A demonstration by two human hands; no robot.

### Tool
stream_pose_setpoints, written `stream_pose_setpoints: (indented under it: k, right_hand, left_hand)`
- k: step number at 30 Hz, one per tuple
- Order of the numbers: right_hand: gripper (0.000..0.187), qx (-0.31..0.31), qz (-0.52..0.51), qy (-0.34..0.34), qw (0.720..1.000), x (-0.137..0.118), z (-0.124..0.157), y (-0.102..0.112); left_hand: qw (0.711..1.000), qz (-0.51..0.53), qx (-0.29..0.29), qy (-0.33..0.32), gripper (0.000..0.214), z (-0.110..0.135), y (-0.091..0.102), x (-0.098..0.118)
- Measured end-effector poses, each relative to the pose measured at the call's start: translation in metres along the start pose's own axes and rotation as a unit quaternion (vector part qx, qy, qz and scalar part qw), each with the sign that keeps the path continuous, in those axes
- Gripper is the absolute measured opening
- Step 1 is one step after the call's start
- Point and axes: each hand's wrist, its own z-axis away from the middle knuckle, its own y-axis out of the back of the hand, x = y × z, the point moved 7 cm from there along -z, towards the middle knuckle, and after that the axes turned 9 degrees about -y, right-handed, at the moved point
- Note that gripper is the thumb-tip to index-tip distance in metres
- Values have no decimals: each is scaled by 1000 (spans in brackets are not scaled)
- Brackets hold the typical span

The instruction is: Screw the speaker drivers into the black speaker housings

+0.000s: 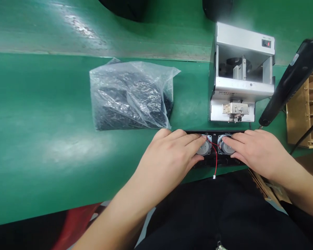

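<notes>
A long black panel (214,161) lies near the table's front edge with two round speakers set in it. My left hand (173,147) is closed over the left speaker (203,148), index finger on its back and thumb at its lower edge. On the right speaker (226,148) my right hand (257,151) sits the same way, fingers bent on its back and side. Thin red and dark wires join the speakers, and a red lead runs down to a small white connector (214,177). Both palms cover the panel's ends.
Behind the panel stands a silver machine (243,86) with a red switch. A black electric screwdriver (289,76) slants down beside it. Left of these, a see-through plastic bag (133,95) holds black parts. A divided cardboard box (298,111) is at the right on the green table (41,139).
</notes>
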Motion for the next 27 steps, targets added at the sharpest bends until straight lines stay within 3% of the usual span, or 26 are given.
stream_pose_setpoints:
  k: [4,10,27]
  right_hand:
    - [52,4,-18,-8,1000,1,5,0]
    - [35,15,-31,-27,999,4,6,3]
    - [39,27,-54,-30,998,8,4,-1]
  left_hand:
    - [1000,7,-6,-16,31,2,2,1]
    - [1000,16,3,-13,27,2,3,-1]
    - [998,52,0,20,22,4,0,-9]
